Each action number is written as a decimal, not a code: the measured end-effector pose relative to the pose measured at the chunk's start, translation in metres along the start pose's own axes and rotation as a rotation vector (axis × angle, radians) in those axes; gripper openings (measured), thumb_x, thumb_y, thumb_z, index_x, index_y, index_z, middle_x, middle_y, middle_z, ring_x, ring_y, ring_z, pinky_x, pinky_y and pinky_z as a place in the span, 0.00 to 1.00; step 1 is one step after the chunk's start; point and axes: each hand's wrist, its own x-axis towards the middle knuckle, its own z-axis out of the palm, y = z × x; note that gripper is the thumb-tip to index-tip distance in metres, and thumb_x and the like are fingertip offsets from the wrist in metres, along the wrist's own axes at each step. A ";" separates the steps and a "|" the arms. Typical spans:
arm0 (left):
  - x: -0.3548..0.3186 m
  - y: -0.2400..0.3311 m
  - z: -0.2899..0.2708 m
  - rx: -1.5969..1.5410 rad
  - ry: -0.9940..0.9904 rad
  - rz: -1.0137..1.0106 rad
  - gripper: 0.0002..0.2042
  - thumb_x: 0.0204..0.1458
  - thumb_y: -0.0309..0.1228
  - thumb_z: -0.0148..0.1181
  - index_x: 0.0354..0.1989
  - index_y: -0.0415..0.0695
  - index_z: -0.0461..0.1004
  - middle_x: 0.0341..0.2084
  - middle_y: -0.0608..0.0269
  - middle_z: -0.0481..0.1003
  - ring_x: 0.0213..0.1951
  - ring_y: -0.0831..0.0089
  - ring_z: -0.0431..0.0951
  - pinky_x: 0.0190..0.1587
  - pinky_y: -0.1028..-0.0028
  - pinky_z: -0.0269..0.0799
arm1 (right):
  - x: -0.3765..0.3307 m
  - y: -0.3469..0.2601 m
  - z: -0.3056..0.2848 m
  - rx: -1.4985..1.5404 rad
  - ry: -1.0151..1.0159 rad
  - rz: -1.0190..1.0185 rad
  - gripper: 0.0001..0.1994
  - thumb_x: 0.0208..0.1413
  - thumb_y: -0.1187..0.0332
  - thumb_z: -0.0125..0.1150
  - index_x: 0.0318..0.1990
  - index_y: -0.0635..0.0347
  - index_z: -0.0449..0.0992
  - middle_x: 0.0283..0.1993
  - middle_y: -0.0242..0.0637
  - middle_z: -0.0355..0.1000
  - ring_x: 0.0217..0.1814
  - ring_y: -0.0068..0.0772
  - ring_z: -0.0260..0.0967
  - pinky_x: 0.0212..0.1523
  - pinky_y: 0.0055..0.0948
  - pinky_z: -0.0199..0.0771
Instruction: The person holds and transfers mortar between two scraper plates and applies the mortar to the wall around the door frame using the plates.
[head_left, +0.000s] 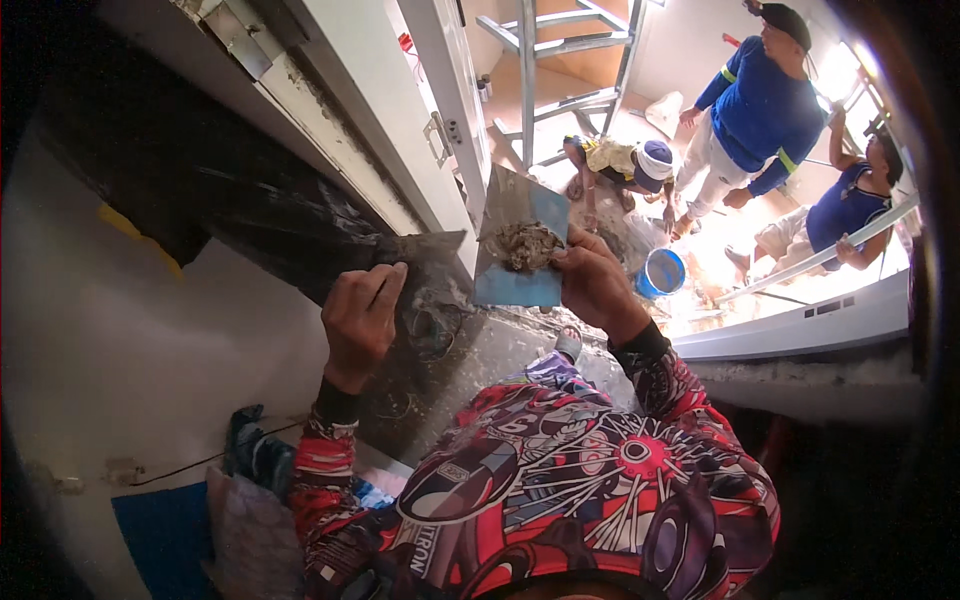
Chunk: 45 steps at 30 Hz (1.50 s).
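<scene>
My left hand (362, 318) is closed, its fingers pinching the edge of a thin, flat metal scraper blade (435, 246) held beside the door frame. Opposite it, my right hand (602, 292) grips a rectangular blue-grey mortar board (515, 290) along its right edge, with the thumb on top. A lump of wet grey-brown mortar (524, 246) sits on the middle of that board. A small gap separates the blade from the board.
A white door frame (385, 110) with a metal hinge plate rises ahead on the left. Beyond stand a metal ladder (527, 80) and a blue bucket (661, 272). One co-worker (765, 95) stands, another (630, 165) bends low, and a third (850, 215) is at far right.
</scene>
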 end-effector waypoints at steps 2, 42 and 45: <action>0.000 -0.002 0.005 -0.099 0.097 -0.099 0.13 0.50 0.19 0.55 0.44 0.39 0.76 0.37 0.58 0.74 0.34 0.63 0.72 0.35 0.66 0.72 | 0.002 0.002 -0.002 -0.002 0.038 -0.024 0.21 0.56 0.76 0.48 0.58 0.66 0.63 0.52 0.41 0.71 0.50 0.32 0.73 0.50 0.31 0.76; 0.037 0.026 0.082 -1.706 0.070 -1.041 0.14 0.58 0.30 0.53 0.50 0.35 0.69 0.39 0.56 0.77 0.39 0.68 0.79 0.41 0.69 0.79 | -0.032 -0.016 -0.074 -0.225 0.180 -0.154 0.22 0.56 0.75 0.48 0.60 0.66 0.61 0.52 0.44 0.71 0.46 0.34 0.75 0.42 0.31 0.78; 0.059 0.027 0.095 -2.169 -0.301 -1.126 0.12 0.60 0.30 0.51 0.46 0.34 0.71 0.37 0.60 0.77 0.36 0.74 0.79 0.40 0.75 0.76 | -0.030 -0.006 -0.067 -0.128 0.167 -0.142 0.20 0.55 0.77 0.48 0.57 0.67 0.65 0.49 0.40 0.73 0.45 0.28 0.75 0.42 0.26 0.79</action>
